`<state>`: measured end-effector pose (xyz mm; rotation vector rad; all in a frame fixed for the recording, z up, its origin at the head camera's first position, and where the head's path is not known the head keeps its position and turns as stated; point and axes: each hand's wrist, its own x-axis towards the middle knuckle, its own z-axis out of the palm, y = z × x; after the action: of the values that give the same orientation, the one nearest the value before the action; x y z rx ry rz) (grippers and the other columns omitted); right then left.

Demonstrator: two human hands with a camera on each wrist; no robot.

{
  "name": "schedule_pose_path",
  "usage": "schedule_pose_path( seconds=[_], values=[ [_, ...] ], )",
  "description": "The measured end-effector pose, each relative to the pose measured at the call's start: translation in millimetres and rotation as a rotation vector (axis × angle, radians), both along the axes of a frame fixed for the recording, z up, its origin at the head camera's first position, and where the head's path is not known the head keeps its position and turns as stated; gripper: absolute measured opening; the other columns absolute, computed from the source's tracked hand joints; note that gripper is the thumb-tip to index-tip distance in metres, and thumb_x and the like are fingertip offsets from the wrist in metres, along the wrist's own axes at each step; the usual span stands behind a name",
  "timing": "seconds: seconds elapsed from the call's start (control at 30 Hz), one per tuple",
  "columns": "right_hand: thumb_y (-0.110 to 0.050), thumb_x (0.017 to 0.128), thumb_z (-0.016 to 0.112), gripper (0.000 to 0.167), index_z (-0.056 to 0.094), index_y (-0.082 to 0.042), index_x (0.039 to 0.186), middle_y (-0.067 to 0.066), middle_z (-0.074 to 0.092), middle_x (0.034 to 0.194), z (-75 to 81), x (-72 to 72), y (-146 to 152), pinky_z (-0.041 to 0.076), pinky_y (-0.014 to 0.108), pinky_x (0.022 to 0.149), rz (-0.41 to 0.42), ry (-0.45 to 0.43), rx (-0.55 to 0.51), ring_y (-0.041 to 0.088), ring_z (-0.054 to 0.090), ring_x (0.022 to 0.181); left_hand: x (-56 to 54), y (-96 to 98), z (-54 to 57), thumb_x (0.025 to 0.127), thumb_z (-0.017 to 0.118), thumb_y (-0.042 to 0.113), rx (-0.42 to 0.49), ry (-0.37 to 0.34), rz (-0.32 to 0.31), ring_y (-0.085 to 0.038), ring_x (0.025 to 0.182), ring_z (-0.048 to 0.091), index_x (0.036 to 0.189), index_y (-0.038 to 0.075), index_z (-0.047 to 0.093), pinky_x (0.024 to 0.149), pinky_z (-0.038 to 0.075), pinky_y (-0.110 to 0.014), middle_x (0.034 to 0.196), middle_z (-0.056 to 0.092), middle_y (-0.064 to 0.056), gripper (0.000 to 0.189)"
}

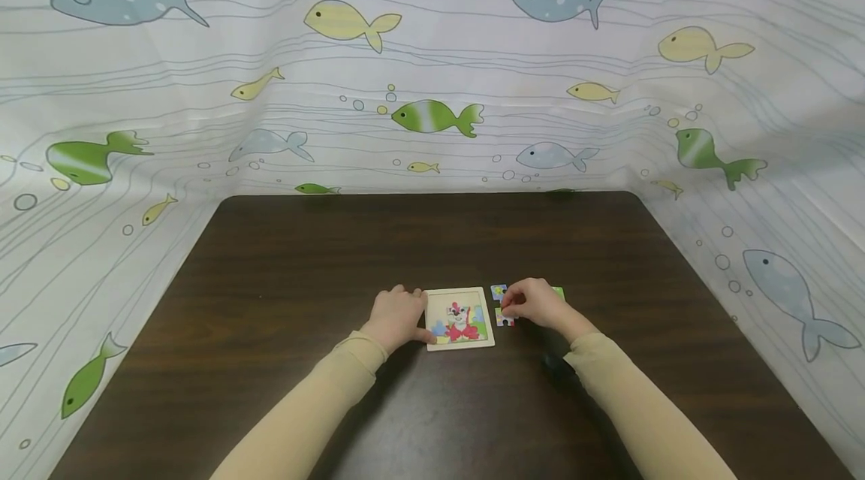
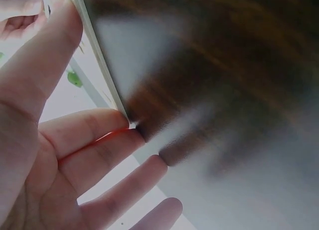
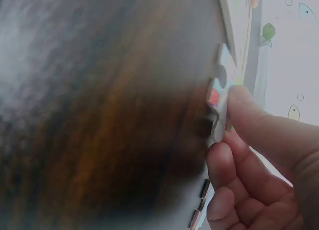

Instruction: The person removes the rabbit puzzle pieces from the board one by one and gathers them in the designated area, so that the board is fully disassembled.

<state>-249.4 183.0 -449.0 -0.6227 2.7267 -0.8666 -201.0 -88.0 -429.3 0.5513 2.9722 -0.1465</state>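
A square wooden puzzle tray (image 1: 460,290) lies on the table, partly filled with pieces that show a red-and-white animal. My left hand (image 1: 397,317) steadies its left edge, thumb near the lower corner and fingers at the upper one. In the left wrist view those fingers (image 2: 99,158) look fairly straight against the rim. To the right of the tray, my right hand (image 1: 538,303) pinches a puzzle piece (image 3: 217,108) between thumb and fingertips. Close by the hand lie a blue-and-yellow loose piece (image 1: 498,291) and another loose piece (image 1: 501,318).
A green piece (image 1: 558,291) shows partly behind the right hand. More loose pieces (image 3: 199,210) lie low in the right wrist view. The dark wooden table (image 1: 324,255) is surrounded by a fish-print curtain (image 1: 439,59). A dark shape, too dim to identify, is under the right wrist.
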Motion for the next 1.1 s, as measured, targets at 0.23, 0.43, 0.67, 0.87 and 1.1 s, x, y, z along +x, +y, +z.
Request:
schedule_pose_path(
  seconds=[0.23, 0.43, 0.67, 0.87, 1.1],
  values=[
    [-0.015, 0.078, 0.077, 0.007, 0.071, -0.012, 0.078, -0.005, 0.063, 0.073, -1.8, 0.5, -3, 0.043, 0.027, 0.061, -0.017, 0.025, 0.021, 0.010, 0.050, 0.066, -0.1, -1.6, -2.1, 0.066, 0.069, 0.068, -0.015, 0.015, -0.003, -0.025, 0.106, 0.057, 0.132, 0.015, 0.058, 0.071, 0.051, -0.038, 0.132, 0.059, -0.002, 0.086],
    [-0.014, 0.078, 0.077, 0.007, 0.070, -0.013, 0.077, -0.006, 0.063, 0.073, -2.3, 1.7, -4, 0.044, 0.027, 0.062, -0.011, 0.034, 0.041, 0.011, 0.049, 0.066, 1.2, -2.1, -1.4, 0.066, 0.068, 0.069, -0.018, 0.024, -0.004, -0.024, 0.103, 0.057, 0.132, 0.015, 0.058, 0.069, 0.050, -0.037, 0.131, 0.059, -0.001, 0.086],
    [-0.014, 0.079, 0.077, 0.007, 0.070, -0.014, 0.077, -0.006, 0.063, 0.073, -1.4, 2.9, -4, 0.044, 0.028, 0.063, -0.005, 0.023, 0.034, 0.011, 0.050, 0.067, 2.5, -1.5, -0.2, 0.066, 0.069, 0.069, -0.010, 0.024, -0.004, -0.024, 0.100, 0.057, 0.131, 0.015, 0.059, 0.068, 0.051, -0.038, 0.130, 0.060, -0.001, 0.085],
    [-0.014, 0.080, 0.076, 0.007, 0.070, -0.013, 0.079, -0.006, 0.061, 0.072, -0.5, 2.7, -2, 0.045, 0.027, 0.061, -0.010, 0.030, 0.010, 0.010, 0.050, 0.065, 1.0, -0.5, -0.6, 0.066, 0.069, 0.068, -0.002, 0.010, -0.008, -0.025, 0.103, 0.058, 0.132, 0.015, 0.058, 0.069, 0.051, -0.038, 0.132, 0.059, -0.001, 0.086],
    [-0.015, 0.082, 0.074, 0.006, 0.072, -0.011, 0.085, -0.004, 0.064, 0.079, 3.8, 4.2, -12, 0.048, 0.025, 0.061, 0.011, 0.074, -0.028, 0.008, 0.054, 0.067, 0.8, -1.4, -0.8, 0.065, 0.070, 0.068, 0.006, 0.023, -0.010, -0.024, 0.097, 0.058, 0.130, 0.015, 0.060, 0.066, 0.050, -0.038, 0.129, 0.061, -0.001, 0.084]
  ],
)
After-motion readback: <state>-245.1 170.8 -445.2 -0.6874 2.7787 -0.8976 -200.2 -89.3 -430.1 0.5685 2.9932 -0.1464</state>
